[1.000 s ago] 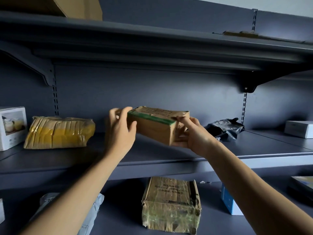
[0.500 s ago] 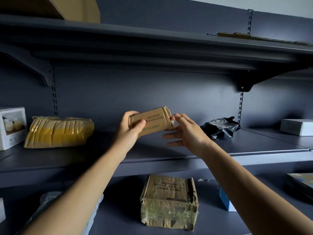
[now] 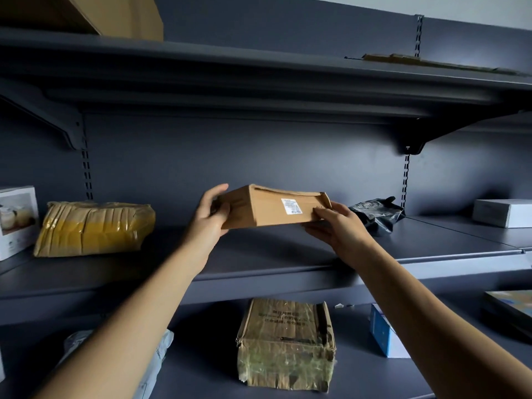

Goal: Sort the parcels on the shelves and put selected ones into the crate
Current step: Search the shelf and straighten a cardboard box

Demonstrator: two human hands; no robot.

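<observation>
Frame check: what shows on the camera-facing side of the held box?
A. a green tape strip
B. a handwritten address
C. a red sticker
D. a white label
D: a white label sits on the brown side of the box, which the left hand and right hand hold by its ends.

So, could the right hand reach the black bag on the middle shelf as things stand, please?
Probably yes, but not freely: the right hand grips the cardboard box together with the left hand. The black bag lies just beyond it on the middle shelf, with nothing in between.
</observation>
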